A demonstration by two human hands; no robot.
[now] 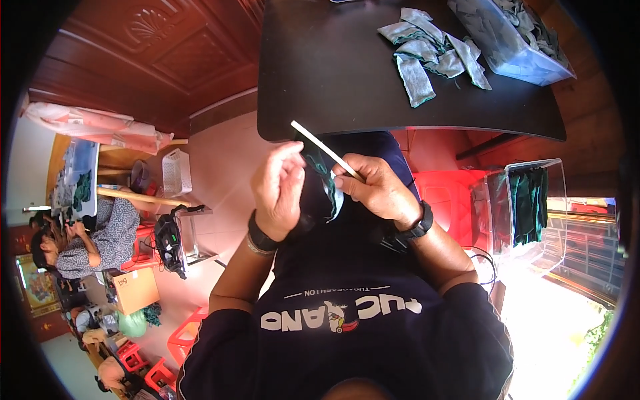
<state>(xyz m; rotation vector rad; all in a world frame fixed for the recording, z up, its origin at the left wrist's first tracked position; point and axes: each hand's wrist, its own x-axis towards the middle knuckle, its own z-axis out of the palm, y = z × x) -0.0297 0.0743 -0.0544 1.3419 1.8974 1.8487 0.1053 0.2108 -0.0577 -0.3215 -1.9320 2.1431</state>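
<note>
head view: the right hand (373,183) pinches a pale stick (323,146) and apparently a green-and-silver fabric strip (317,163) between both hands; the left hand (280,190) is half-curled, contact unclear. loosening the right pinch could drop the strip.

Off-white on the stick (327,151), dark green and silvery grey on the held cloth strip (337,197), silvery grey with green edges on the piled strips (415,83), near-black on the table (327,73). Dark green on the row of strips (530,207), bright red on the seat (441,190). Blackish with white lettering on the shirt (320,267).
</note>
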